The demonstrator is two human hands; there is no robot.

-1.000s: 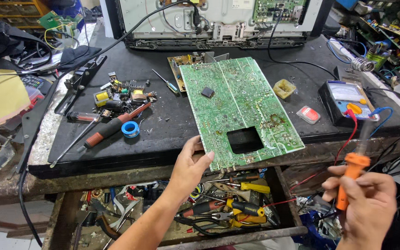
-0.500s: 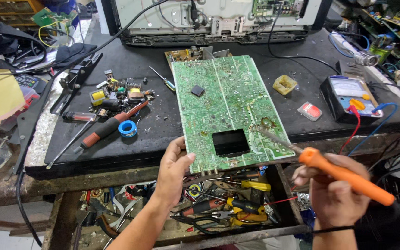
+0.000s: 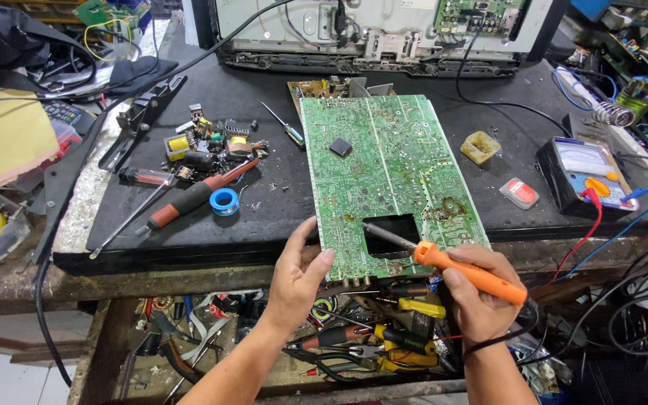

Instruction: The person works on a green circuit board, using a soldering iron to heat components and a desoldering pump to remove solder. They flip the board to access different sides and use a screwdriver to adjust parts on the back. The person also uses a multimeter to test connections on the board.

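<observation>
A large green circuit board (image 3: 384, 165) lies solder side up on the black bench mat (image 3: 264, 217), with a rectangular cut-out near its front edge and a small black chip (image 3: 340, 147) resting on it. My left hand (image 3: 298, 277) grips the board's front left corner. My right hand (image 3: 481, 296) holds an orange-handled soldering iron (image 3: 459, 268); its metal tip touches the board at the left rim of the cut-out.
Screwdrivers (image 3: 189, 196), a blue solder roll (image 3: 225, 201) and loose components (image 3: 211, 146) lie left of the board. A multimeter (image 3: 586, 176) with red and blue leads, a flux block (image 3: 480, 147) and a red tin (image 3: 519, 193) sit right. An opened television chassis (image 3: 369, 30) stands behind. A tool drawer (image 3: 354, 337) is below.
My right hand turned the soldering iron from upright to pointing left and brought its tip onto the board by the cut-out. My left hand kept its hold on the front corner.
</observation>
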